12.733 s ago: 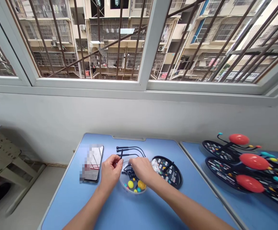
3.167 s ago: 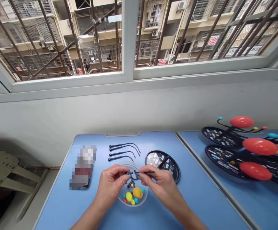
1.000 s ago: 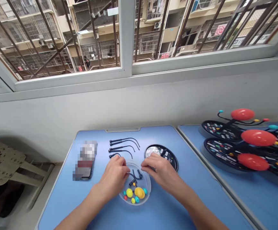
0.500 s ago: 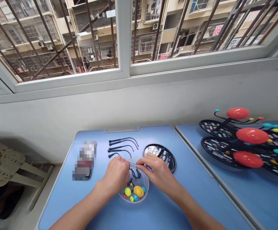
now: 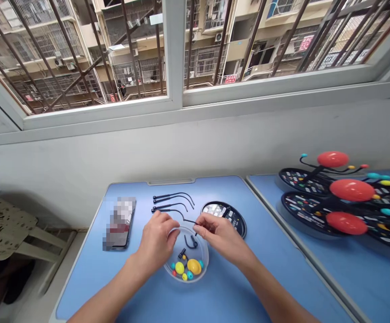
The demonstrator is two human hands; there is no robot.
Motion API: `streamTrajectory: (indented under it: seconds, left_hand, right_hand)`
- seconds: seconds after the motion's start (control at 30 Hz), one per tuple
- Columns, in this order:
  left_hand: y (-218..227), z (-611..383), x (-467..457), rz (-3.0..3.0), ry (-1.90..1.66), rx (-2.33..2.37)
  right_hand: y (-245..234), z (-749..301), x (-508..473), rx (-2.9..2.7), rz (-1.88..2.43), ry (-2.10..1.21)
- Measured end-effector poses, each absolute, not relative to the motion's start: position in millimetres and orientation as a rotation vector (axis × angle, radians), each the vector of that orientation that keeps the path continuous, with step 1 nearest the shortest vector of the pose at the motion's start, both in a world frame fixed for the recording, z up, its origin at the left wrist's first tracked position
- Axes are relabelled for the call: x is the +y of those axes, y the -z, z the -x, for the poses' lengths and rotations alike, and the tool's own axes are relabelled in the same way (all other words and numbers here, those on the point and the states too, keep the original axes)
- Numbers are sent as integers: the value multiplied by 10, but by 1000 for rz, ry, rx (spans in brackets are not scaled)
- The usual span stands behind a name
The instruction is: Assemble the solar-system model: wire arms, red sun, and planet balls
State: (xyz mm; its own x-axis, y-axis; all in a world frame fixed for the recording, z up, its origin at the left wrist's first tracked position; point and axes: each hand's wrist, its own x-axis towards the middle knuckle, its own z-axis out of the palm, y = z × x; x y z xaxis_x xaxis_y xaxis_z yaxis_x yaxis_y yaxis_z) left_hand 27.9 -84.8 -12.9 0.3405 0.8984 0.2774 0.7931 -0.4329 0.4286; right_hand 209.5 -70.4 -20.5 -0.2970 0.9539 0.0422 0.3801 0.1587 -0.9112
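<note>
My right hand (image 5: pixel 220 233) pinches a thin black curved rod (image 5: pixel 190 220) above the far rim of a clear round plastic tub (image 5: pixel 199 274). My left hand (image 5: pixel 159 235) is at the tub's left rim, thumb and fingers slightly apart, with nothing visible between them. Inside the tub lie a yellow ball (image 5: pixel 179 268), an orange ball (image 5: pixel 194 267), several small coloured beads, a short black curved rod (image 5: pixel 192 243) and a small black connector (image 5: pixel 181 253). Beyond the hands, several black curved rods (image 5: pixel 174 195) rest on the blue table (image 5: pixel 87 278).
Behind my right hand sits a round black base (image 5: pixel 238 222) with printed labels. A phone (image 5: pixel 122 229), partly blurred, lies at the left. On the adjoining right table stand several assembled models with red balls (image 5: pixel 352 189). Wall and barred window close off the far side.
My hands have moved apart. The rod beside my left hand no longer shows there, and a rod now shows in my right fingers. My left fingers have loosened.
</note>
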Motion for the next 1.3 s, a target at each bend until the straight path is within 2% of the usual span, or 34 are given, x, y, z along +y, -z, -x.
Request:
streamTrajectory:
  seconds: [0.17, 0.3, 0.4, 0.57, 0.63, 0.9, 1.3]
  left_hand:
    - [239, -307, -1004, -2515, -111, 1544]
    - [346, -395, -989, -2591, -2, 1525]
    - [364, -404, -956, -2541, -120, 1518]
    - [326, -334, -953, -1928, -779, 1518]
    - [334, -310, -946, -1679, -934, 1476]
    - [338, -221, -886, -933, -1124, 1054]
    - [319, -84, -902, -890, -1173, 954]
  right_hand:
    - [247, -2094, -701, -1674, 1240, -1172]
    - [247, -2093, -699, -1680, 1231, -1097]
    - [234, -2097, -692, -1680, 1225, -1070]
    - [223, -2084, -693, -1506, 1210, -1240]
    - [235, -2071, -695, -1431, 1182, -1320]
    - [266, -2002, -698, -1264, 991, -1677]
    - [332, -2007, -681, -1208, 987, -1657]
